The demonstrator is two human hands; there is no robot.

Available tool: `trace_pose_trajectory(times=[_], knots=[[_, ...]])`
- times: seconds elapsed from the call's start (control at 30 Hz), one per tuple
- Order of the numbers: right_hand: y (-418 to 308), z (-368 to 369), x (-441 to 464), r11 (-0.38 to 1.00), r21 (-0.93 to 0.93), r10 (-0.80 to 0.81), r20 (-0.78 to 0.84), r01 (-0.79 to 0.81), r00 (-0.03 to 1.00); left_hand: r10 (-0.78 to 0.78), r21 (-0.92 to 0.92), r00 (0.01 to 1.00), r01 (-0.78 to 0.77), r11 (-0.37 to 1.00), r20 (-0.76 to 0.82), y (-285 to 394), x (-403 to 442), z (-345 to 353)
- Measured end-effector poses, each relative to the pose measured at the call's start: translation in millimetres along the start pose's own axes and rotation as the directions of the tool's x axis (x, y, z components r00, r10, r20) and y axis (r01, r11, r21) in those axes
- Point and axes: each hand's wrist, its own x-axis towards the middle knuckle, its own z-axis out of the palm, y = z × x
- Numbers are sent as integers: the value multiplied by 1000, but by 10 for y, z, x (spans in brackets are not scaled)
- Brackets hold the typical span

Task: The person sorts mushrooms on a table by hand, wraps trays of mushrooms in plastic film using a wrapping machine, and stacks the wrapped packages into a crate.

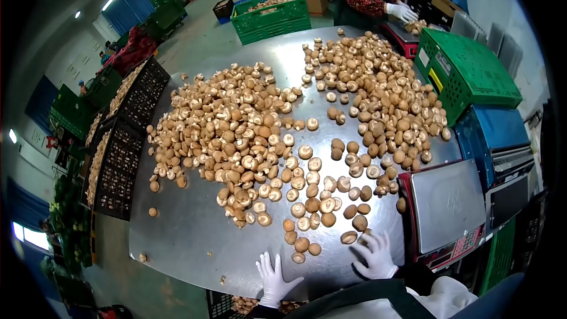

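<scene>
Brown-capped mushrooms lie on a metal table (183, 236) in a large left heap (224, 124) and a right heap (396, 94), with a looser scatter between. My left hand (274, 280), in a white glove, rests at the near edge with its fingers spread and nothing in it. A few mushrooms (301, 244) lie just beyond it. My right hand (376, 256), also gloved in white, is spread open low on the right. Its fingertips are close to a mushroom (349, 237); whether they touch I cannot tell.
On the right stand a scale (449, 204) with a red base, a blue box (490, 130) and a green crate (466, 71). Black crates of mushrooms (121, 168) line the left side. Across the table, a person's gloved hand (401, 12) is above another scale. Behind is a green crate (271, 23).
</scene>
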Motion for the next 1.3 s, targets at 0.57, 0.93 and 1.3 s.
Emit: trace_pose_trajectory(times=[0.57,0.93,1.3], knots=[[261,712,878,934,349,205,-329,-83,922,115,-623,942,-297,724,-316,947,2184,305],[967,183,1941,883,329,470,-628,-335,621,304,-953,946,15,301,111,1823,3805,589],[1693,-565,2503,822,306,568,-499,-480,654,185,-929,982,-95,357,-29,1208,3084,-573]])
